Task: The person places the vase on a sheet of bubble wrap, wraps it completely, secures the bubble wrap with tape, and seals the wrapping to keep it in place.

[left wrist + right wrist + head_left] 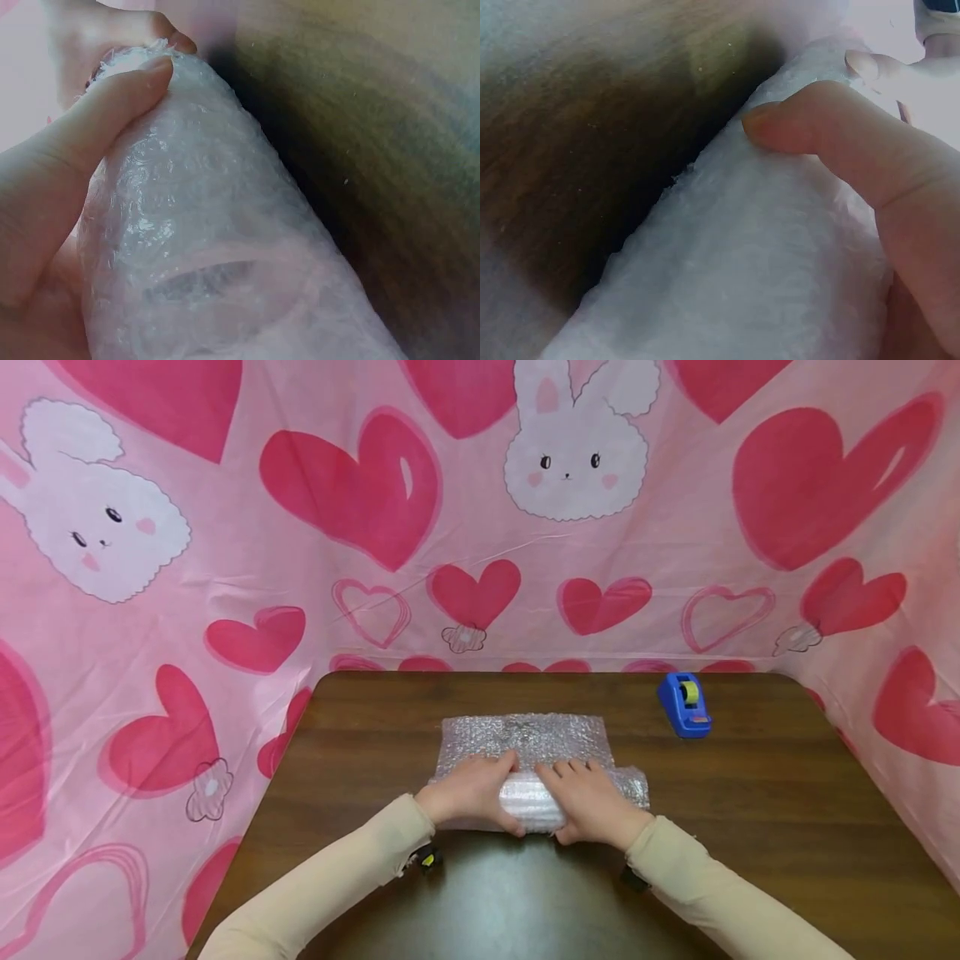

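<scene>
A sheet of clear bubble wrap [525, 733] lies on the table, its near part rolled into a thick bundle [531, 803]. My left hand [471, 792] grips the left side of this bundle, with fingers over the far side and thumb on the near side. Gripping the right part is my right hand [594, 800], its thumb [817, 120] pressed on the wrap. In the left wrist view, a pale curved edge and a dark slit show faintly through the bubble wrap [187, 172]. What is wrapped inside cannot be told. A loose flap sticks out beyond the right hand.
A blue tape dispenser [685, 706] with a yellowish roll stands at the back right of the dark wooden table [750, 827]. Pink cloth [480, 518] with hearts and rabbits hangs behind the table and along both sides.
</scene>
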A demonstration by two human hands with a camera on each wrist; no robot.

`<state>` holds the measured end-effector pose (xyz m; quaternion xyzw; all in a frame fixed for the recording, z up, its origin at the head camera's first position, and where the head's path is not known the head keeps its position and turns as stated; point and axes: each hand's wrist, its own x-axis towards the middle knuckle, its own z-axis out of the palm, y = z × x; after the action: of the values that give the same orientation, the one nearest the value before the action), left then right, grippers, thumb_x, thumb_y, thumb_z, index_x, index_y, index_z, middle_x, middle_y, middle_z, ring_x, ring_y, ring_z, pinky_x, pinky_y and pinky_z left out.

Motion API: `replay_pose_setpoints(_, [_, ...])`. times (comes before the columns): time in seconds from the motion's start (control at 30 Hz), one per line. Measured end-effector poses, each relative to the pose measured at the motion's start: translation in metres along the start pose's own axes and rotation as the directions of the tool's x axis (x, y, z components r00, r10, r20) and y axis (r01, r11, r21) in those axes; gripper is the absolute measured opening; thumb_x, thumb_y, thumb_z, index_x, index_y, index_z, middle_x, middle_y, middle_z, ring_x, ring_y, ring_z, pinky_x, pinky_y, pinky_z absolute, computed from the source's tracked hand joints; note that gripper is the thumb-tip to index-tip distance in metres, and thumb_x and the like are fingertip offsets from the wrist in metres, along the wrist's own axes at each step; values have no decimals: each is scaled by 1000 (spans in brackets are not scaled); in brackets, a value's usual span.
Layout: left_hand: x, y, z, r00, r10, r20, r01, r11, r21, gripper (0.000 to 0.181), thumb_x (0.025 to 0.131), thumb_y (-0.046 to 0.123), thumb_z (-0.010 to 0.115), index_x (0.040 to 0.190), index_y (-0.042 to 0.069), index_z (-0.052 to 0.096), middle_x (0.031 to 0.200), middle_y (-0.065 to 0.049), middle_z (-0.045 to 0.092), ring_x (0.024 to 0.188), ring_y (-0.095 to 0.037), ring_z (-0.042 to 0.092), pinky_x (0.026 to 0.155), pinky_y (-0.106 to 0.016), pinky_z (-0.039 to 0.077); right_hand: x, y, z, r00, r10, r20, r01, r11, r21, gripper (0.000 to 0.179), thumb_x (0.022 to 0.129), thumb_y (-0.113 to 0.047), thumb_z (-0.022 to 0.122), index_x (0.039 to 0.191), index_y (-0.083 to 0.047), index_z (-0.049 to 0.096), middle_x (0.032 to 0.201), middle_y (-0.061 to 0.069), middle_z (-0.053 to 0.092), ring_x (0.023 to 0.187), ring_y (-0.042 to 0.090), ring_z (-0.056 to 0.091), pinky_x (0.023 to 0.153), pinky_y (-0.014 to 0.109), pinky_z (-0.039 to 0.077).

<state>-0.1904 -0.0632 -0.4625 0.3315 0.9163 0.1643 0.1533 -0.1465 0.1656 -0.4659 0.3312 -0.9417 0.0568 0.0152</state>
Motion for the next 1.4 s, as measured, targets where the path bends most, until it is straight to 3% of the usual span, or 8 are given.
replay_pose_setpoints(0.17, [-3, 0, -5, 1000, -16, -15, 17, 998, 62, 83, 72, 64, 86, 135, 18, 56, 113, -1, 65, 95, -16, 58, 84, -37, 49, 7, 5, -6, 999, 5, 48, -7, 999, 50, 88, 63, -33, 96, 135, -3, 54, 119, 18, 67, 105, 38, 64, 87, 62, 51])
replay_pose_setpoints(0.27, [-6, 4, -5, 999, -10, -49, 18, 987, 159, 88, 75, 68, 82, 139, 15, 55, 123, -6, 62, 109, -22, 59, 92, -44, 50, 11, 8, -9, 996, 10, 83, -16, 997, 70, 85, 63, -32, 94, 133, -4, 54, 118, 17, 67, 104, 37, 64, 86, 62, 51])
replay_pose_setpoints(0.47, [-11, 19, 8, 981, 100, -165, -24, 913, 407, 104, 68, 75, 82, 144, 10, 50, 128, -12, 64, 114, -30, 63, 92, -49, 52, 16, 13, -10, 987, 45, 157, -65, 990, 123, 83, 64, -33, 93, 133, -6, 53, 119, 14, 67, 105, 37, 64, 90, 64, 50])
replay_pose_setpoints(0.53, [-12, 22, 14, 974, 123, -189, -24, 889, 457, 110, 64, 77, 84, 144, 10, 49, 126, -12, 65, 111, -30, 65, 89, -47, 53, 17, 14, -10, 983, 57, 175, -81, 988, 134, 84, 65, -33, 93, 134, -7, 53, 119, 13, 66, 107, 36, 64, 91, 64, 50])
replay_pose_setpoints(0.63, [-10, 21, 20, 966, 134, -221, -13, 879, 477, 111, 59, 74, 88, 142, 12, 49, 119, -13, 68, 102, -30, 68, 83, -45, 54, 19, 15, -10, 982, 57, 179, -83, 987, 139, 84, 64, -32, 93, 134, -8, 53, 118, 13, 67, 106, 34, 64, 90, 63, 51])
replay_pose_setpoints(0.83, [-2, 8, 12, 973, 139, -186, -58, 921, 386, 103, 59, 70, 91, 138, 18, 49, 99, -8, 72, 83, -25, 71, 69, -40, 54, 19, 16, -11, 980, 52, 191, -85, 982, 167, 82, 66, -32, 93, 134, -8, 53, 117, 12, 67, 103, 30, 64, 87, 59, 52])
replay_pose_setpoints(1.03, [2, 4, 6, 992, 69, -102, -37, 957, 288, 98, 62, 64, 92, 135, 15, 47, 99, -5, 73, 85, -21, 70, 76, -42, 53, 18, 18, -12, 984, 42, 171, -76, 978, 194, 85, 67, -34, 95, 137, -7, 54, 116, 12, 68, 98, 26, 65, 85, 54, 54])
replay_pose_setpoints(1.4, [1, 6, 8, 993, 55, -103, -18, 943, 332, 94, 62, 63, 91, 131, 15, 49, 96, -4, 72, 81, -23, 67, 76, -42, 50, 16, 28, -18, 951, 127, 283, -202, 946, 254, 93, 67, -58, 92, 137, -8, 57, 107, 5, 69, 85, 19, 61, 80, 46, 55])
